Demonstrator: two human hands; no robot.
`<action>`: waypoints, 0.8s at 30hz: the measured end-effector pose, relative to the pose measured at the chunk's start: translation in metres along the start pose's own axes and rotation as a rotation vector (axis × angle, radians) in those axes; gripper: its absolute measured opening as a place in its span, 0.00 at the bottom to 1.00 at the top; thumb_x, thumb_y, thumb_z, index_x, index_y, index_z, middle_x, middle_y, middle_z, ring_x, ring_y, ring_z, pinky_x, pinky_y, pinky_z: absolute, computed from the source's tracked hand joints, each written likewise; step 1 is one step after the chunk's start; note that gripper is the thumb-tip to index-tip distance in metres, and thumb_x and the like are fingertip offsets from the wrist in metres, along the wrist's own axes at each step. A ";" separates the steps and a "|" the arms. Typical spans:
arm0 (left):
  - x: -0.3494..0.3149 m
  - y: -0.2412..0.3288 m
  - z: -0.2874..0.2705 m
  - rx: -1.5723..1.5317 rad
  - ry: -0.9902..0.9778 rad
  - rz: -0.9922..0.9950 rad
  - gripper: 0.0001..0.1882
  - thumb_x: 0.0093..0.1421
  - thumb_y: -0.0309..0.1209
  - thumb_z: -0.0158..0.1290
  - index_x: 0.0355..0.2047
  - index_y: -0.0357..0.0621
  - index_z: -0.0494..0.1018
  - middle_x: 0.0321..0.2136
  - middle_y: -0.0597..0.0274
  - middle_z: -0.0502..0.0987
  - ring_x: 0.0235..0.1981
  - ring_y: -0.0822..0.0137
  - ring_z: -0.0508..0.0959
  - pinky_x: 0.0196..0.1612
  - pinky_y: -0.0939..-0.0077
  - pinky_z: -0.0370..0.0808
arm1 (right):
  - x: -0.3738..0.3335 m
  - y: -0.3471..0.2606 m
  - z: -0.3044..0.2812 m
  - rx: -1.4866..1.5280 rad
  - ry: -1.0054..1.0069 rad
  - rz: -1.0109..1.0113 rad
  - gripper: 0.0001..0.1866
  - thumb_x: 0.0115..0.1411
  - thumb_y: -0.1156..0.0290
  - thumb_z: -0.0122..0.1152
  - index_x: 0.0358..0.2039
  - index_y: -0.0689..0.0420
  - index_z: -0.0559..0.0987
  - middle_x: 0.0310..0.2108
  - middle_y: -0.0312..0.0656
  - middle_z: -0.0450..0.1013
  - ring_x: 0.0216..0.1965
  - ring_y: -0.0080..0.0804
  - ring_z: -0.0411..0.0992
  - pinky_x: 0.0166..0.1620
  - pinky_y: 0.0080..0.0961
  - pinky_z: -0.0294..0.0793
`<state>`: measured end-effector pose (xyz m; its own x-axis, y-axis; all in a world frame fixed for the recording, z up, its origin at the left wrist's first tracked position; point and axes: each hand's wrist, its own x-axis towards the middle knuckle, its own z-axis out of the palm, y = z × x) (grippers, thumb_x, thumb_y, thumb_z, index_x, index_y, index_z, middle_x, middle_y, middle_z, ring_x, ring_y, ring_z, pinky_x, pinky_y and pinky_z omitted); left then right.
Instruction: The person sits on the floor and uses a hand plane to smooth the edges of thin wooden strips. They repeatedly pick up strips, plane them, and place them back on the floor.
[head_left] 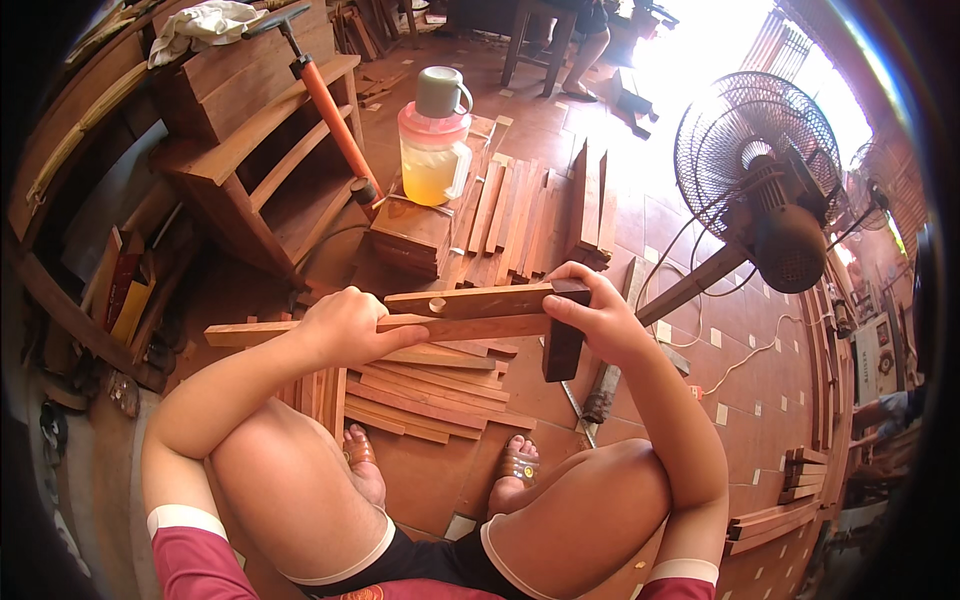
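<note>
My left hand point(343, 328) is closed around a long reddish-brown wooden strip point(490, 328), its thumb lying along the near side. The strip's far left end sticks out past my wrist. Against it rests what looks like a wooden try square point(470, 299), with a round hole near the blade's left end and a dark thick stock. My right hand point(607, 315) grips that stock, thumb on the near face and fingers over the top. The strip's right end meets the dark stock. Below, several cut wooden strips point(430, 390) lie fanned on the floor between my feet.
A jug of yellow drink point(425, 165), with a grey cup on its lid, stands on a wooden block point(410, 235). More strips point(515, 215) lie behind. At right is a fan point(765, 170) with trailing cords. An orange hand pump point(335, 120) leans by wooden furniture point(225, 160). Another person's leg point(588, 60) shows far back.
</note>
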<state>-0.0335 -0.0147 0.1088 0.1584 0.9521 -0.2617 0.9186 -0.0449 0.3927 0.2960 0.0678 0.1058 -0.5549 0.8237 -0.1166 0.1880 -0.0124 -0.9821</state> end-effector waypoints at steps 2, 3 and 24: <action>0.000 0.000 -0.001 0.004 -0.009 0.001 0.43 0.56 0.71 0.50 0.19 0.36 0.80 0.17 0.41 0.77 0.24 0.44 0.81 0.34 0.55 0.78 | 0.000 0.000 -0.002 -0.019 -0.008 -0.008 0.19 0.62 0.59 0.69 0.45 0.57 0.75 0.34 0.31 0.72 0.38 0.18 0.68 0.43 0.19 0.68; 0.000 0.000 -0.001 0.008 -0.002 0.006 0.43 0.56 0.71 0.50 0.19 0.36 0.80 0.17 0.41 0.77 0.24 0.43 0.81 0.34 0.55 0.78 | 0.001 0.000 -0.002 -0.029 -0.012 -0.013 0.19 0.62 0.59 0.69 0.45 0.57 0.75 0.34 0.31 0.72 0.38 0.18 0.68 0.43 0.19 0.69; 0.014 -0.041 0.015 0.291 0.597 0.318 0.42 0.58 0.73 0.44 0.18 0.41 0.64 0.14 0.50 0.70 0.18 0.46 0.76 0.23 0.55 0.71 | 0.002 -0.001 -0.013 0.398 0.251 -0.095 0.19 0.61 0.70 0.69 0.50 0.63 0.77 0.39 0.36 0.77 0.38 0.19 0.76 0.39 0.18 0.77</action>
<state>-0.0635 -0.0041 0.0755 0.2850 0.8785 0.3835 0.9332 -0.3457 0.0983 0.3053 0.0769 0.1089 -0.3326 0.9425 -0.0324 -0.2061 -0.1062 -0.9728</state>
